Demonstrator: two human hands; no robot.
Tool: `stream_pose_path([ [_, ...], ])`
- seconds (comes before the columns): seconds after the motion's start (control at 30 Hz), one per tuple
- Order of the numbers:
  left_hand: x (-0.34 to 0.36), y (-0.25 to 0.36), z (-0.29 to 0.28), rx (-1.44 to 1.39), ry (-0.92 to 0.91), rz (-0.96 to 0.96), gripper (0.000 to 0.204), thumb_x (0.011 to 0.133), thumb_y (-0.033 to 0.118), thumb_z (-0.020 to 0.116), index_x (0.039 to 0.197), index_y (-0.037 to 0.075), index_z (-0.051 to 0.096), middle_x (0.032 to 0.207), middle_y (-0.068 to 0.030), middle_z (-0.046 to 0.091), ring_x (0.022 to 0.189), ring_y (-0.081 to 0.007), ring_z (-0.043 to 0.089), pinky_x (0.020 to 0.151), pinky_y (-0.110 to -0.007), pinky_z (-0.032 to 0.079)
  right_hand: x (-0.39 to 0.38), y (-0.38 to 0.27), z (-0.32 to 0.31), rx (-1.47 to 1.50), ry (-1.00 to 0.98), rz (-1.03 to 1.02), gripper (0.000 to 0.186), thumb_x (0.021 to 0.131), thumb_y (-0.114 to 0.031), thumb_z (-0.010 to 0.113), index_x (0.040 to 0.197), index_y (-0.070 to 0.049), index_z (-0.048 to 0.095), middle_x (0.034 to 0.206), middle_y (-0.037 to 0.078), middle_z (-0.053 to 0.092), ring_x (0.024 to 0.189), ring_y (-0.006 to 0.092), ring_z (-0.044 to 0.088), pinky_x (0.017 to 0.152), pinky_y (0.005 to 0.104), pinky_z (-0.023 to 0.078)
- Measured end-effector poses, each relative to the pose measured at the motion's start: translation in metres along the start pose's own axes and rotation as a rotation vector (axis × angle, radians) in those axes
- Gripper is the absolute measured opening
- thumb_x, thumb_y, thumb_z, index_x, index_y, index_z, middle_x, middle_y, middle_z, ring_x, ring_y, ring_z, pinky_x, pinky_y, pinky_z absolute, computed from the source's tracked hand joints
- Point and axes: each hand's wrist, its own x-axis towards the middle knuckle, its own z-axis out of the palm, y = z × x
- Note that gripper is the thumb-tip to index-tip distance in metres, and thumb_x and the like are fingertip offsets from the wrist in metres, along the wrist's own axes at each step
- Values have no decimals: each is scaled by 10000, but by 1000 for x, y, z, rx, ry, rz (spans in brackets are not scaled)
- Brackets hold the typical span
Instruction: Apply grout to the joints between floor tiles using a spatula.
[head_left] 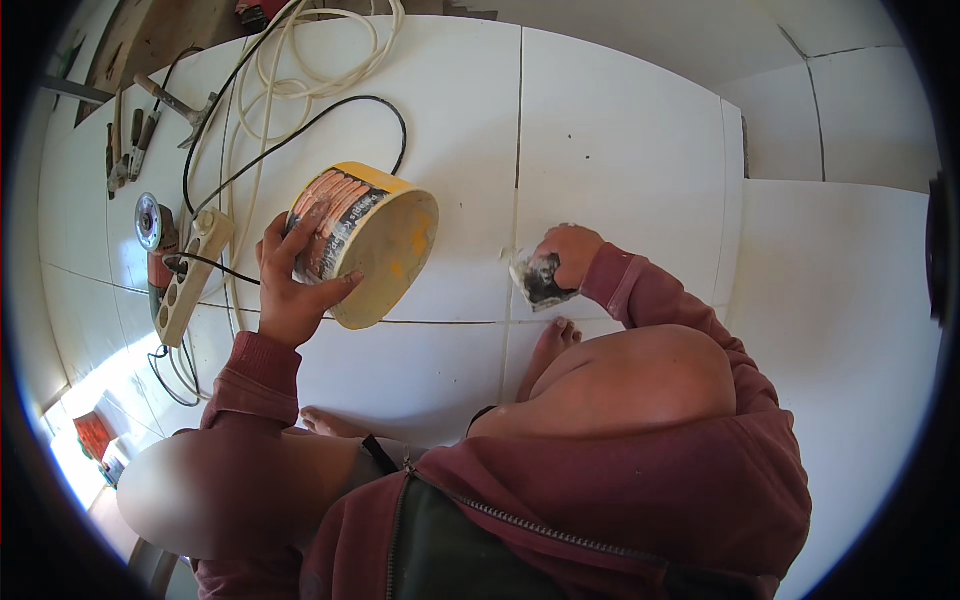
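your maroon jacket (600,490) fills the near part of the view, and past your bare knee (660,368) white floor tiles (620,120) spread out. your left hand (300,285) grips the wall of a yellow tub (390,240), thumb laid over its rim, and holds it tilted with the hollow facing right and toward you. your right hand (570,255) is wrapped around a smeared spreader (541,282) down at the long tile joint (518,150); the flat part reaches left and toward you from the fist, though with the hand over it, its full shape is hard to tell. from that spreader the tub lies left, well apart, hollow turned its way, and your right hand is nearer the joint. round and shallow, the tub is pale inside with yellow patches, and a dark and orange label (345,222) wraps its side; the spreader is blackish, caked whitish along its left edge.
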Motion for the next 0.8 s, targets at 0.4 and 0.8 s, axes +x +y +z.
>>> stream_pose_path([
  [0.4, 4, -2, -4, -40, -9, 46, 719, 579, 138, 759, 1237, 134, 468, 1181, -112, 361, 1102, -251, 358, 943, -356, 354, -17, -50, 36, 262, -262, -28, 354, 567, -107, 537, 904, -115, 644, 889, 105, 616, 882, 293, 554, 778, 382, 445],
  [0.8, 24, 0, -11, -692, 1, -321, 663, 664, 17, 626, 1286, 45, 398, 1224, -110, 470, 1108, -205, 454, 928, -315, 374, 53, -116, -17, -10, 414, -683, 496, 516, 1, 569, 966, -194, 640, 922, 47, 539, 922, 238, 480, 830, 368, 385],
])
